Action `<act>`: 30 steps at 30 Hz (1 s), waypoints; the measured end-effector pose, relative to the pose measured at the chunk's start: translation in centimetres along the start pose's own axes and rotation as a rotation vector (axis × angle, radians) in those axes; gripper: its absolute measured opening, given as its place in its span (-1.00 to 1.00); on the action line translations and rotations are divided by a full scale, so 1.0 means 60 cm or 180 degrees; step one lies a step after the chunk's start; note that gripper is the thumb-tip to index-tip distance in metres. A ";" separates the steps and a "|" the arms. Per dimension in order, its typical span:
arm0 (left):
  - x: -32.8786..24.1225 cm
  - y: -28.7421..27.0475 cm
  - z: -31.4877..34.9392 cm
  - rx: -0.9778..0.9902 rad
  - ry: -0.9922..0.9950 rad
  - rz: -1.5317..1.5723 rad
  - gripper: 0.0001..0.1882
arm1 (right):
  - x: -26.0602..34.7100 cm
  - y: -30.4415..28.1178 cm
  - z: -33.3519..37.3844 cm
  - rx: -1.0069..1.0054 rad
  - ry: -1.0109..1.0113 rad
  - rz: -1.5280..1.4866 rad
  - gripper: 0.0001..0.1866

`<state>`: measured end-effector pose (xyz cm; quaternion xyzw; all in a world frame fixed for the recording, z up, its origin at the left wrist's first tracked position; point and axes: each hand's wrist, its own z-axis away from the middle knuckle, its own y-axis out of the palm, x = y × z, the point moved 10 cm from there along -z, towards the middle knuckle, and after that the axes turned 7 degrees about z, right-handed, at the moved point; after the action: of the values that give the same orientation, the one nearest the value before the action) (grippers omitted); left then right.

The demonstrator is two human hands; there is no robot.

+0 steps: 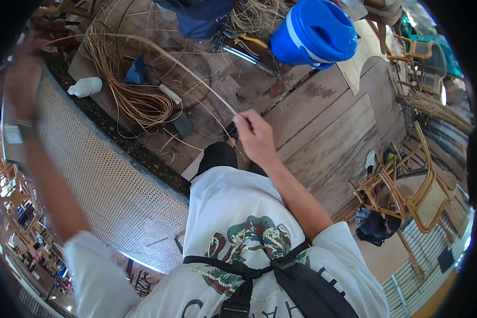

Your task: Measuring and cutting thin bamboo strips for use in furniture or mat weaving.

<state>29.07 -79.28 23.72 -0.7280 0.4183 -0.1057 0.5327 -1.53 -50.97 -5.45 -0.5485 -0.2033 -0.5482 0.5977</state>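
Note:
My right hand (257, 137) is closed in a pinch on a long pale rattan strip (183, 68), in front of my lap. From there the strip arches up and left toward my left hand (24, 79), and a short tail hangs below the pinch. My left arm is stretched far out to the left; motion smears that hand, so its fingers cannot be read. Beneath the left forearm lies a woven cane panel (111, 169) with a dark speckled edge. A coiled bundle of brown rattan strands (140, 106) rests on the wooden floor beyond it.
A white bottle (86, 87) lies beside the bundle. Farther off stand a blue cooler jug (315, 34) and a dark blue bag (196, 16), with yellow-handled pliers (252, 43) between them. Wooden chairs (408, 183) and a person (376, 222) are at the right.

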 end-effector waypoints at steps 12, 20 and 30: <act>-0.255 0.655 0.409 -0.0223 -0.5019 0.5602 -0.78 | -0.093 0.108 -0.006 0.0941 0.0818 -0.0684 -0.85; -0.193 0.670 0.366 -0.0226 -0.3572 0.3657 -0.78 | -0.035 0.010 -0.116 0.0151 -0.0760 0.0949 -0.83; -0.210 0.672 0.347 -0.0146 -0.3094 0.2819 -0.83 | -0.008 0.049 -0.309 -0.0191 -0.2060 0.3447 -0.78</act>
<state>13.60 -59.22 -15.99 -0.4630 0.3922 0.4734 0.6385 -5.76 -67.64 -12.98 -0.7283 -0.0518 0.0203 0.6830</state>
